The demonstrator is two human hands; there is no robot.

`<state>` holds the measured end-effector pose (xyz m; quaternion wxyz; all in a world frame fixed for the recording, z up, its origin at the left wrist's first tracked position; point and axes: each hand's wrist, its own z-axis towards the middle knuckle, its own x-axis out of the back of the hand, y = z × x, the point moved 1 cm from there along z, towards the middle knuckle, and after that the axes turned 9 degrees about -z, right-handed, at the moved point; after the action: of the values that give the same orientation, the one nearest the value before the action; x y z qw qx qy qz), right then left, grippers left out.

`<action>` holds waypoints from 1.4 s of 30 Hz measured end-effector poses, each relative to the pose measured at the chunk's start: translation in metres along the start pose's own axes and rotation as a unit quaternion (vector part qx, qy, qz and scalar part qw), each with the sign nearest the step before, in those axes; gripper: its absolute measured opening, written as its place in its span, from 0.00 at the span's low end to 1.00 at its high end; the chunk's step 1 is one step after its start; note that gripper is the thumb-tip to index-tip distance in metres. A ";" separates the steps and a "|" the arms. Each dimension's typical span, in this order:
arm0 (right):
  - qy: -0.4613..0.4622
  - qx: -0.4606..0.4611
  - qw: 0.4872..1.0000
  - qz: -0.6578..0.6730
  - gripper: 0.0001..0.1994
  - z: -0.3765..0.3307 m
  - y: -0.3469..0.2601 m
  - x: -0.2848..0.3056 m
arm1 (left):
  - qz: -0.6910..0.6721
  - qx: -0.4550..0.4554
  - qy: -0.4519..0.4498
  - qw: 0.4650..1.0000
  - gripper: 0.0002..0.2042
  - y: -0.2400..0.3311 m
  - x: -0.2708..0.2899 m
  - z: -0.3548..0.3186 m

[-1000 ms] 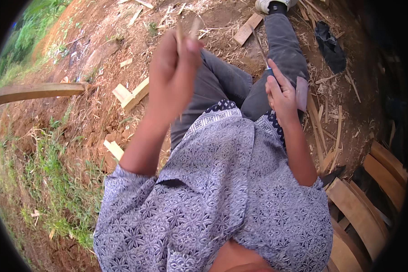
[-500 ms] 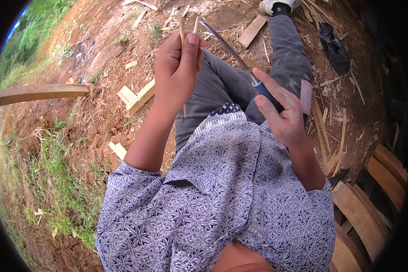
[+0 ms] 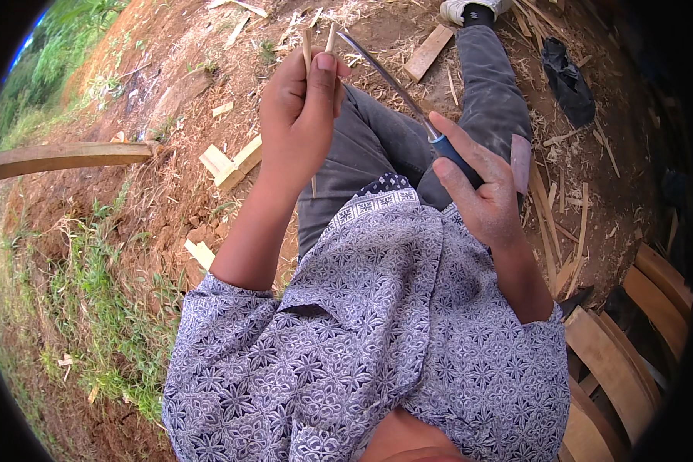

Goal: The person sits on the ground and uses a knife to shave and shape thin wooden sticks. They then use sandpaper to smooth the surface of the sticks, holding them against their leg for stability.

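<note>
So, compared with a second ago, the blue-handled knife (image 3: 433, 132) has been swung over from beside the right leg (image 3: 491, 88), and its tip is now held just beside the thin wooden sticks (image 3: 330, 40), no contact visible; blade and wood have basically been brought together. Both sticks are pinched in the left hand (image 3: 296, 98), and the knife handle's gripped in the right hand (image 3: 487, 194). Container-wise, only a black plastic bag (image 3: 568, 81) can be spotted on the dirt (image 3: 158, 58); its contents can't be made out.
</note>
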<state>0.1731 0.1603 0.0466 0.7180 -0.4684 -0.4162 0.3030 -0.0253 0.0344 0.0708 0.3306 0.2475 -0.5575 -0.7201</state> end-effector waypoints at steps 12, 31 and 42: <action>-0.006 -0.003 1.000 0.012 0.23 -0.001 -0.001 0.000 | 0.004 0.002 0.007 1.000 0.16 0.001 0.000 -0.001; 0.168 -0.176 0.970 0.021 0.21 0.022 0.116 0.003 | 0.046 -0.157 -0.190 0.968 0.15 0.030 -0.019 -0.026; 0.061 -0.136 0.984 0.093 0.21 -0.006 0.037 0.005 | -0.006 0.019 -0.013 1.000 0.14 0.003 -0.008 0.002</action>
<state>0.1792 0.1757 0.0126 0.6401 -0.6161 -0.3636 0.2804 -0.0210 0.0410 0.0740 0.3142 0.2474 -0.5737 -0.7148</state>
